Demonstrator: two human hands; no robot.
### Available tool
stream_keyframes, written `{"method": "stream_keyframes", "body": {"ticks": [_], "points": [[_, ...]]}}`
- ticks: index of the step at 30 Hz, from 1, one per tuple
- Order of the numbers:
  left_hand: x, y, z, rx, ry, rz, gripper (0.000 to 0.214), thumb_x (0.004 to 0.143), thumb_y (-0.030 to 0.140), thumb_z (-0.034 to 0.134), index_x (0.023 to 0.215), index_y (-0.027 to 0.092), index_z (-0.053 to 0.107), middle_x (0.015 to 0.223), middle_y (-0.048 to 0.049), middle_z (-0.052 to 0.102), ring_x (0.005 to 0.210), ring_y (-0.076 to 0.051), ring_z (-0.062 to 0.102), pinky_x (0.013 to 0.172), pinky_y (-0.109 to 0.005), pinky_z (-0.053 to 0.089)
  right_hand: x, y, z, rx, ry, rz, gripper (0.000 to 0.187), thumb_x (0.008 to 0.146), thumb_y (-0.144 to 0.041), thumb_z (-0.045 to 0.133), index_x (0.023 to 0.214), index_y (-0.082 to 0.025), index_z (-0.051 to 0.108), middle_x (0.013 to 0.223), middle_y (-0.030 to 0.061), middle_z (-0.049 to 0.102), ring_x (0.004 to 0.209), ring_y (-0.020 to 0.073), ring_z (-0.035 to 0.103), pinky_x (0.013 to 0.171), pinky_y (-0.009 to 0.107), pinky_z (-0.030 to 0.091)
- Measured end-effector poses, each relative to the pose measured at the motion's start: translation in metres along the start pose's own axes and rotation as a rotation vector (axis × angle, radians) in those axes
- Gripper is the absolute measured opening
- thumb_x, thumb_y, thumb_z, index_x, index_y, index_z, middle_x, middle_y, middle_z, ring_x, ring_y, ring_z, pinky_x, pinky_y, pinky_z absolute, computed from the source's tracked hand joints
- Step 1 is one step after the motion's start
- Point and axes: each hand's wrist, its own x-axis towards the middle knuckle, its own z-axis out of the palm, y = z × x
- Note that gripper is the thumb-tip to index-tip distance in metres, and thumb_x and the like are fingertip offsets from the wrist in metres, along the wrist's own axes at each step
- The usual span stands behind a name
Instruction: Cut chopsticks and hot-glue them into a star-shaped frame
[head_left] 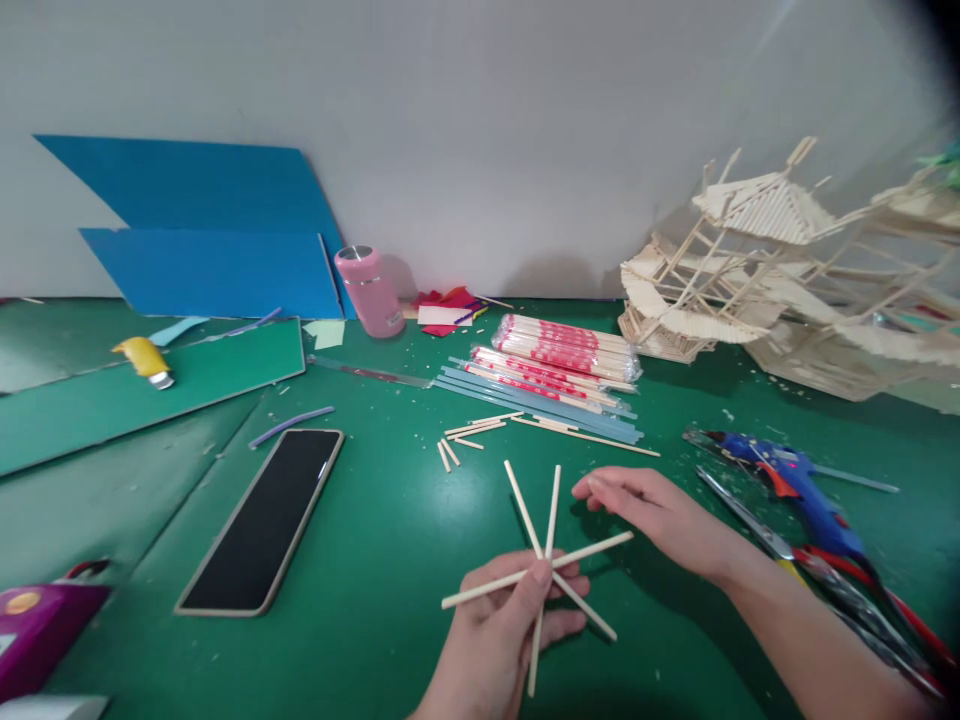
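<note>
Pinched at its centre between the thumb and fingers of my left hand (499, 630) is a star of crossed wooden sticks (553, 512), its arms spreading outward above the table. To the right of the star, my right hand (660, 515) hovers with loosely bent fingers and nothing visible in them. Its fingertips are near the star's upper arms, apart from them. Short cut sticks (480, 428) lie on the table beyond the star. Behind them are blue-grey glue sticks (540, 403) and plastic-wrapped bundles of chopsticks (566, 350).
On the right lie a blue glue gun (802, 485), scissors (750, 515) and pliers (855, 600), below a wooden stick model (772, 270). On the left are a phone (262, 520), a yellow cutter (142, 360) and blue boards (217, 270). A pink tumbler (373, 295) stands by the wall.
</note>
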Motion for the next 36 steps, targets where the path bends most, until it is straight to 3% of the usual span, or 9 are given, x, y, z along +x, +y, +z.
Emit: {"method": "stream_keyframes", "body": {"ticks": [5, 7, 10, 13, 22, 29, 36], "points": [[-0.003, 0.005, 0.002, 0.086, -0.129, 0.024, 0.028, 0.066, 0.034, 0.067, 0.078, 0.009, 0.067, 0.077, -0.0126, 0.066, 0.08, -0.026, 0.062, 0.07, -0.035, 0.05, 0.009, 0.001, -0.004, 0.354, -0.33, 0.077, 0.04, 0.083, -0.045, 0.04, 0.09, -0.013, 0.063, 0.068, 0.0004, 0.05, 0.059, 0.0081, 0.041, 0.052, 0.021, 0.029], [-0.003, 0.007, 0.003, 0.128, -0.178, 0.028, 0.029, 0.067, 0.035, 0.066, 0.078, 0.009, 0.068, 0.076, -0.013, 0.066, 0.079, -0.025, 0.061, 0.069, -0.034, 0.05, 0.01, 0.0, -0.001, 0.486, -0.375, 0.076, 0.034, 0.08, -0.043, 0.049, 0.091, -0.013, 0.062, 0.064, -0.0019, 0.046, 0.054, 0.0062, 0.037, 0.049, 0.019, 0.026], [-0.002, 0.013, 0.004, 0.163, -0.202, 0.032, 0.028, 0.068, 0.035, 0.065, 0.078, 0.009, 0.068, 0.077, -0.0127, 0.065, 0.079, -0.024, 0.061, 0.069, -0.034, 0.05, 0.009, -0.005, 0.004, 0.568, -0.274, 0.049, 0.026, 0.074, -0.039, 0.058, 0.079, -0.014, 0.061, 0.06, -0.0037, 0.046, 0.051, 0.0048, 0.037, 0.046, 0.018, 0.026], [-0.002, 0.019, 0.006, 0.201, -0.253, 0.054, 0.028, 0.068, 0.035, 0.065, 0.078, 0.009, 0.068, 0.079, -0.0129, 0.063, 0.077, -0.023, 0.06, 0.069, -0.034, 0.05, 0.005, -0.015, 0.003, 0.483, -0.179, -0.021, 0.023, 0.074, -0.037, 0.059, 0.073, -0.014, 0.059, 0.059, -0.0024, 0.052, 0.051, 0.0052, 0.043, 0.048, 0.018, 0.031], [0.0, 0.021, -0.001, 0.361, -0.31, 0.137, 0.027, 0.072, 0.035, 0.06, 0.081, 0.011, 0.069, 0.082, -0.0119, 0.062, 0.067, -0.017, 0.059, 0.064, -0.028, 0.048, -0.007, -0.036, 0.004, 0.214, -0.13, -0.082, 0.022, 0.079, -0.036, 0.053, 0.074, -0.016, 0.057, 0.06, -0.002, 0.057, 0.057, 0.0075, 0.05, 0.054, 0.019, 0.039], [-0.001, 0.031, -0.004, 0.61, -0.369, 0.345, 0.024, 0.079, 0.03, 0.051, 0.077, 0.015, 0.07, 0.086, -0.0114, 0.062, 0.079, -0.021, 0.058, 0.069, -0.029, 0.047, -0.013, -0.043, 0.008, 0.098, -0.095, -0.126, 0.023, 0.081, -0.036, 0.049, 0.071, -0.016, 0.056, 0.063, -0.0015, 0.057, 0.058, 0.0077, 0.049, 0.053, 0.018, 0.038], [-0.006, 0.039, -0.006, 0.858, -0.426, 0.607, 0.026, 0.081, 0.016, 0.047, 0.098, 0.024, 0.064, 0.095, -0.008, 0.064, 0.087, -0.02, 0.056, 0.077, -0.027, 0.043, -0.023, -0.051, 0.018, 0.023, -0.079, -0.205, 0.017, 0.082, -0.029, 0.049, 0.072, -0.018, 0.058, 0.066, -0.0011, 0.058, 0.062, 0.0095, 0.053, 0.057, 0.019, 0.04]]}}
